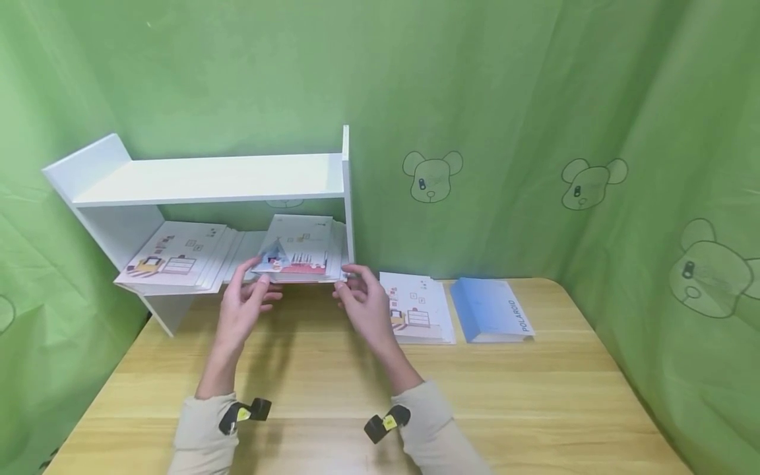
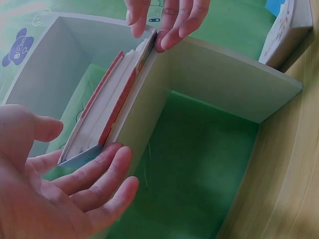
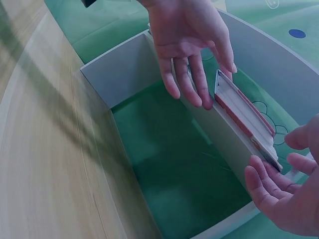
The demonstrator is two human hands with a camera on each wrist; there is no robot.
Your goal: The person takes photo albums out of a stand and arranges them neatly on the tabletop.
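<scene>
On the lower board of the white shelf unit (image 1: 267, 177), a thick book (image 1: 299, 244) with an illustrated cover lies near the right side panel. At its left front corner, my left hand (image 1: 240, 305) touches the book with fingers relaxed and thumb apart. My right hand (image 1: 367, 307) is at the right front corner, fingertips against the edge. In the left wrist view the red-edged book (image 2: 107, 102) sits between both hands. The right wrist view shows the right hand (image 3: 289, 189) with fingers extended beside the book's end; neither hand curls round it.
Several similar books (image 1: 172, 254) lie overlapping on the shelf's left. On the wooden table (image 1: 505, 396), right of the shelf, are more illustrated books (image 1: 415, 307) and a blue POLAROID book (image 1: 491, 310). A green curtain (image 1: 493, 86) hangs behind and at both sides.
</scene>
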